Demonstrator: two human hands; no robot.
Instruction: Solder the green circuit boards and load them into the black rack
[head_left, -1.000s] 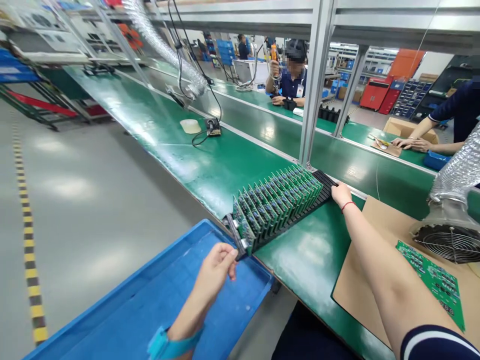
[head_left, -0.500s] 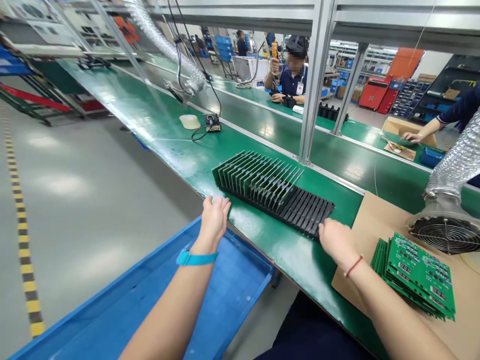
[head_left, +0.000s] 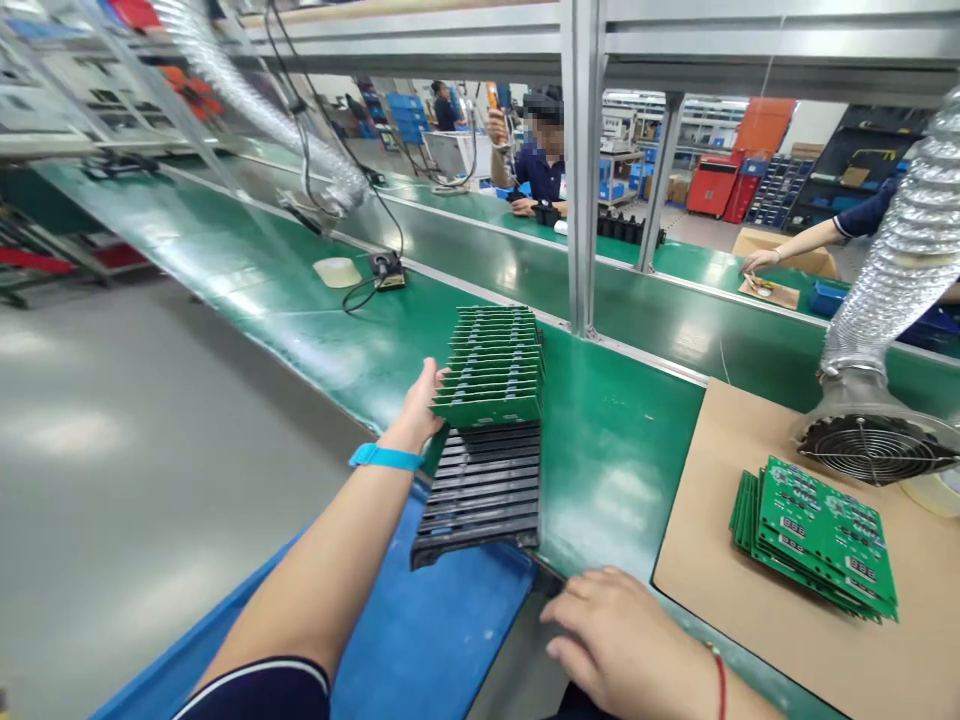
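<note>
A black slotted rack (head_left: 487, 490) points toward me, its near part jutting past the bench edge above a blue tub. Green circuit boards (head_left: 487, 375) stand upright in a row in its far half; the near slots hold none. My left hand (head_left: 421, 408) is closed at the rack's left side, thumb up beside the boards, its other fingers mostly hidden. My right hand (head_left: 611, 635) is apart from the rack, near the bench's front edge, palm down with loosely bent, parted fingers and nothing in it.
A stack of green circuit boards (head_left: 821, 540) lies on brown cardboard (head_left: 697, 540) at the right, below a fan duct (head_left: 870, 445). The blue tub (head_left: 480, 630) sits below the bench. A metal post (head_left: 581, 180) rises behind the rack. Co-workers sit across the line.
The rack has swung from lying along the bench to pointing toward me. My left hand has come onto its side; my right hand has let go of its end and drawn back toward me.
</note>
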